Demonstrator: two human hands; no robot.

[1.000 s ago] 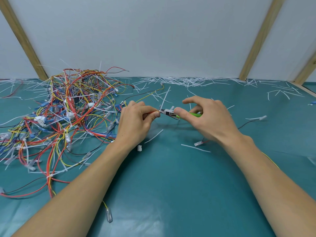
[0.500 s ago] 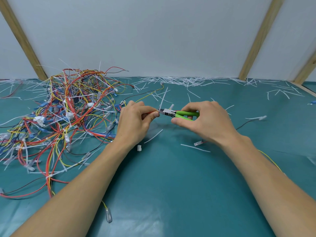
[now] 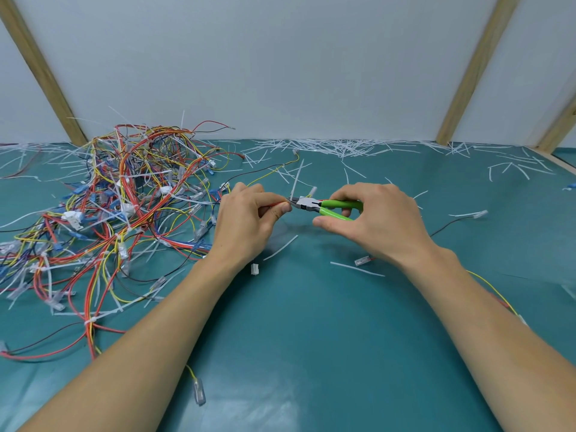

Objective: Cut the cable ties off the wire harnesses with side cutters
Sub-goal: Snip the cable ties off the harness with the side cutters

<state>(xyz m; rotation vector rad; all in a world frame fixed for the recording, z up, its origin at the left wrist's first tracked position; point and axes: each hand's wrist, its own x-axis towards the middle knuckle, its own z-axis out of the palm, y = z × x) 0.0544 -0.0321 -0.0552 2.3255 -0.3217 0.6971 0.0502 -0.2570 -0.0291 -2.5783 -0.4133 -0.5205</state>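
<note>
The tangled pile of wire harnesses [image 3: 118, 207] lies along the desk's [image 3: 311, 338] left edge, many white ties still on it. Just right of the pile, my left hand [image 3: 249, 222] pinches a thin red-and-yellow wire bundle [image 3: 277, 203] between thumb and forefinger. The side cutters [image 3: 324, 207] meet that bundle at mid-desk, nose touching the cable tie [image 3: 296, 182], whose white tail stands upright. My right hand [image 3: 374, 219] curls round the green handles, which stand slightly apart; I cannot tell whether the blades have bitten yet. Cut tie offcuts [image 3: 343, 148] litter the desk's far edge.

Risk: the blades sit close to my left fingertips and to the wires. If the nose catches insulation along with the tie, I judge a wire gets nicked; a closing squeeze may also fling the tail.

Against the frame half a second ago, the cutters are in nearly the same place, and the handles are more exposed below my fingers.
</note>
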